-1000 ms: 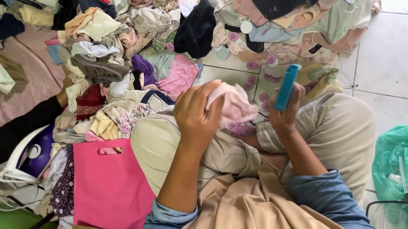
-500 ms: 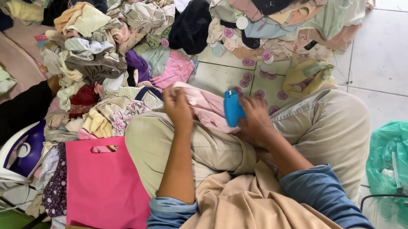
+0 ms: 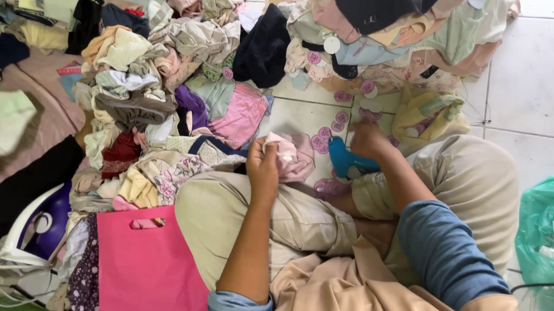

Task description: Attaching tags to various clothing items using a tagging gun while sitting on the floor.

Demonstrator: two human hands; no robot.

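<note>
I sit on a tiled floor, knees in beige trousers. My left hand [image 3: 265,163] pinches a small pale pink garment [image 3: 293,156] above my left knee. My right hand [image 3: 369,141] reaches forward over the floor just above a blue tagging tool [image 3: 345,161] that lies on the tile; the fingers are apart and no longer wrapped round the tool. Round pink tags [image 3: 322,141] lie scattered on the tile beside it.
A big heap of mixed clothes [image 3: 166,70] fills the left and far side. A pink bag [image 3: 146,263] and a purple iron [image 3: 42,217] lie at my left. A green plastic bag [image 3: 551,226] is at right. Another person's dark sleeve [image 3: 8,189] is at left.
Both hands came down from in front of me. My right hand lowered the blue tool to the floor and let go of it. My left hand keeps the pink garment.
</note>
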